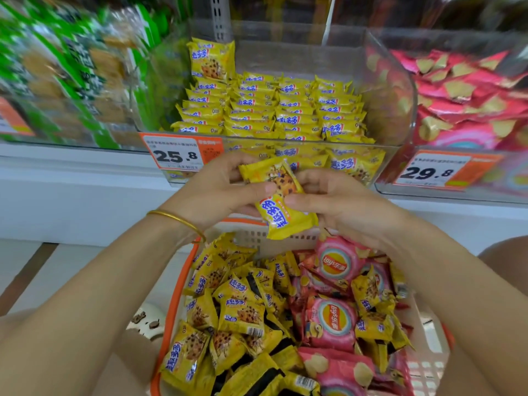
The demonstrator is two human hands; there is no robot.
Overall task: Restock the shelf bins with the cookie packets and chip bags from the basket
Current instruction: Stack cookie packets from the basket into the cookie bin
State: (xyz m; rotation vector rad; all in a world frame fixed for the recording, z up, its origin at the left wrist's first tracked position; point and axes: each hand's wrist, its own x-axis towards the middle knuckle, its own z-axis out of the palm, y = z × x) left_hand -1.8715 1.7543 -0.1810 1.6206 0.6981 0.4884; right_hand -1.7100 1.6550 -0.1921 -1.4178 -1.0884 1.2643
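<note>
Our hands pinched two yellow cookie packets [285,218], left hand [217,190] and right hand [337,201] meeting above the basket [171,310], just before the cookie bin [300,55]. We judged ourselves mid-transfer; next we would have to lift them over the clear front wall into a row

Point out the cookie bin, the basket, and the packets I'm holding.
cookie bin [300,55], head view, bare back wall
basket [173,310], head view, orange left rim
held packets [281,217], head view, lower packet's logo
</note>
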